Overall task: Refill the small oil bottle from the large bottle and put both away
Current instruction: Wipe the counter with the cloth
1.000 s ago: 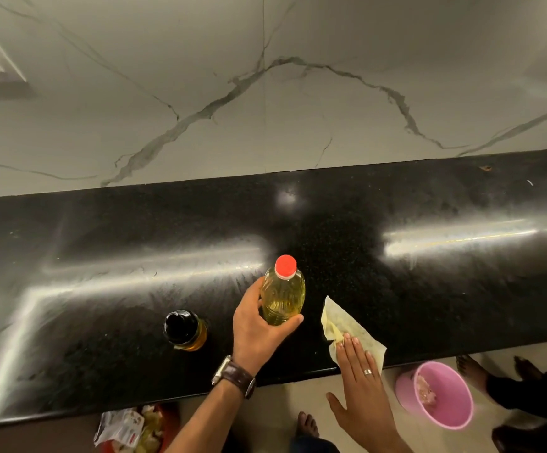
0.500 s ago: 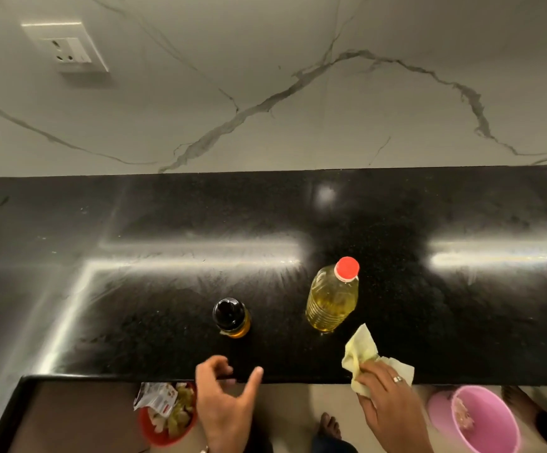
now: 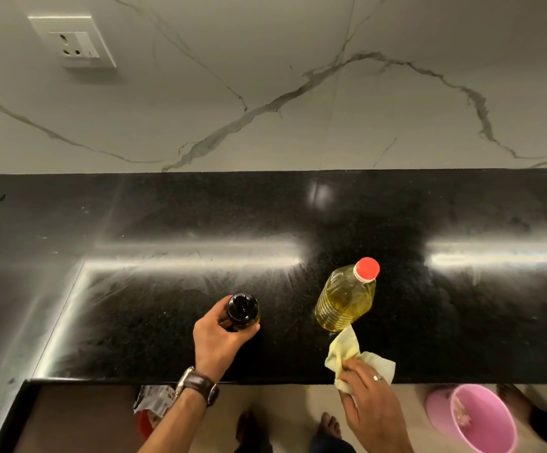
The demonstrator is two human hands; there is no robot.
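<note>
The small oil bottle point(image 3: 243, 310), dark-capped with amber oil, stands on the black counter point(image 3: 167, 305) near its front edge. My left hand point(image 3: 220, 341), with a wristwatch, is wrapped around it from the near side. To its right the large bottle point(image 3: 347, 297) of yellow oil with a red cap stands upright and untouched. My right hand point(image 3: 368, 398) grips a crumpled yellow cloth point(image 3: 347, 351) at the counter's front edge, just in front of the large bottle.
A marble wall with a white socket plate point(image 3: 76, 42) rises behind the counter. On the floor below are a pink bucket point(image 3: 481, 416), a red bin with wrappers point(image 3: 151, 407), my bare feet, and another person's feet at far right.
My left hand let go of the large bottle, drew back, then reached forward and closed around the small bottle. My right hand bunched up the cloth. The view shifted left.
</note>
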